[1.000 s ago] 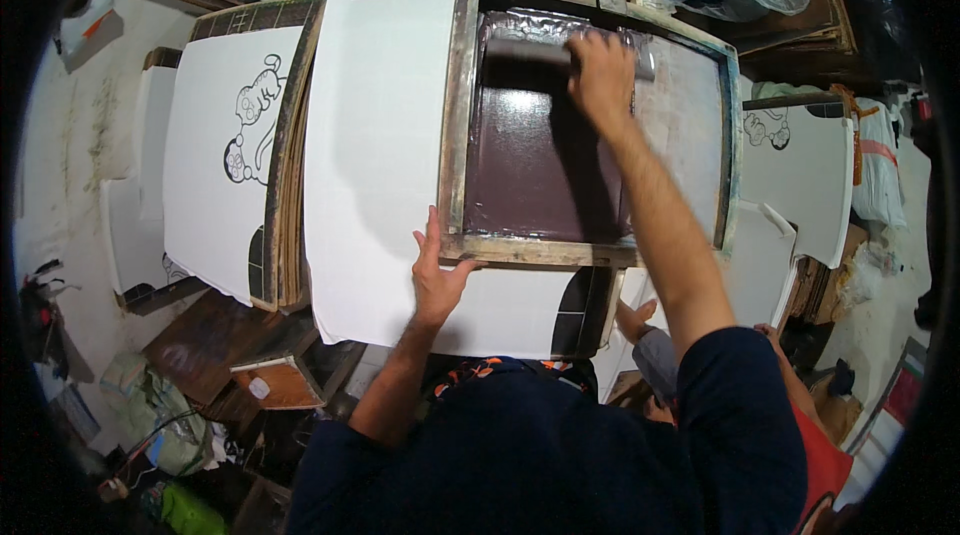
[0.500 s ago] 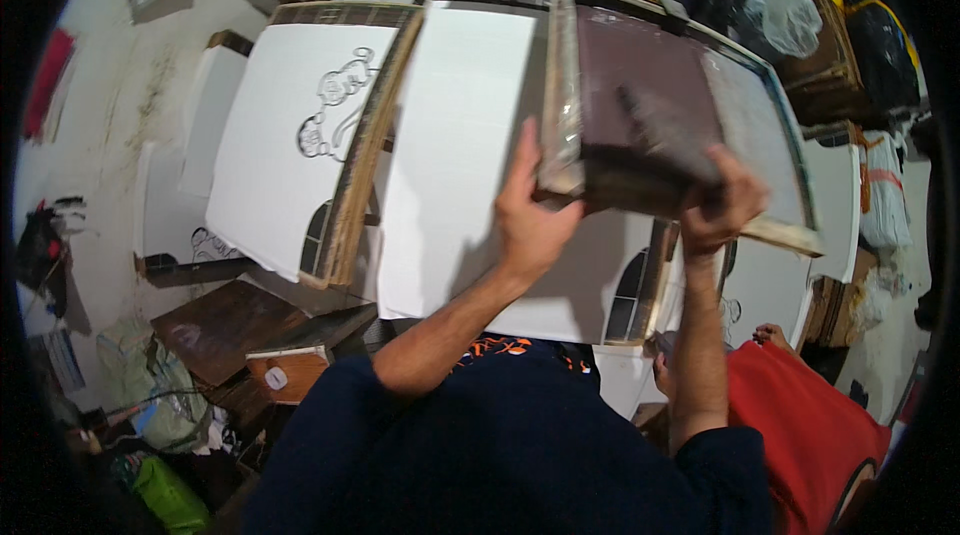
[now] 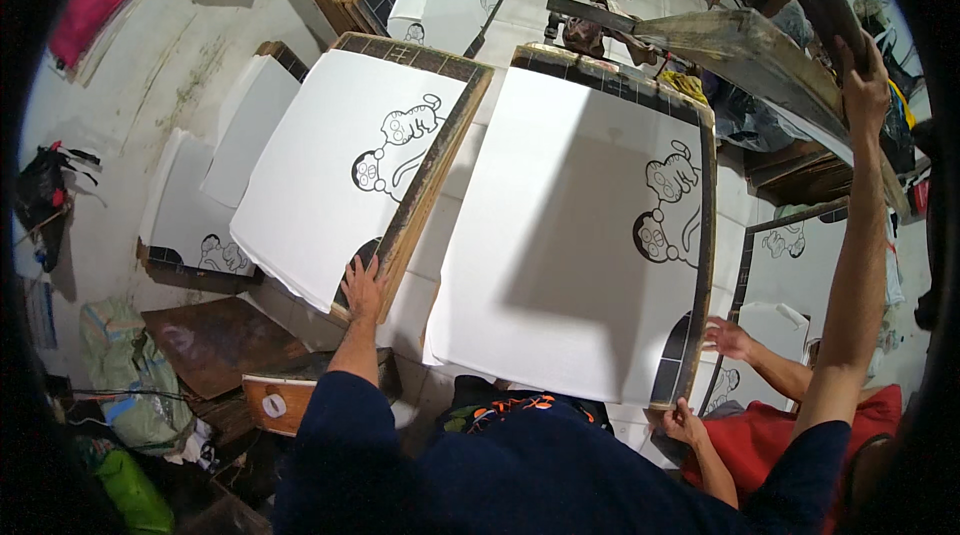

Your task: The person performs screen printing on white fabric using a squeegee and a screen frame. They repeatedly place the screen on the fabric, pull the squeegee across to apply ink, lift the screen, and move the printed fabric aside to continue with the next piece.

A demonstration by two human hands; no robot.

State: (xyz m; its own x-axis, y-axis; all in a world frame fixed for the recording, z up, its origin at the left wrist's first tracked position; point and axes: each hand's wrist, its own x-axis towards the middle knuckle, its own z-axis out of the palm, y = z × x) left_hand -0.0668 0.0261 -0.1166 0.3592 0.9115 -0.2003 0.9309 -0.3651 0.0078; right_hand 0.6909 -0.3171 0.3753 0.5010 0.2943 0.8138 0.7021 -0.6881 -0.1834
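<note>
My right hand (image 3: 866, 85) is raised at the far right, its fingers wrapped round a dark board-like edge of the screen printing frame (image 3: 755, 50), which is tilted up off the middle board. White fabric (image 3: 520, 185) covers that board and bears black cartoon line figures (image 3: 668, 205) along its right side. My left hand (image 3: 363, 290) rests with fingers spread on the near right corner of the left printing board (image 3: 425, 200), beside its white fabric (image 3: 310, 155) with similar figures. No object shows in the left hand.
A co-worker in a red shirt (image 3: 870, 415) is at the lower right; their hands (image 3: 730, 338) are at the middle board's near right edge. More boards with printed fabric (image 3: 800, 275) lie right and left. A wooden box (image 3: 275, 403) and sacks (image 3: 135, 365) stand lower left.
The screen frame has swung up off the middle fabric to the right, showing printed figures there. My left hand has moved from the frame to the left board. The co-worker's hands have come to the middle board.
</note>
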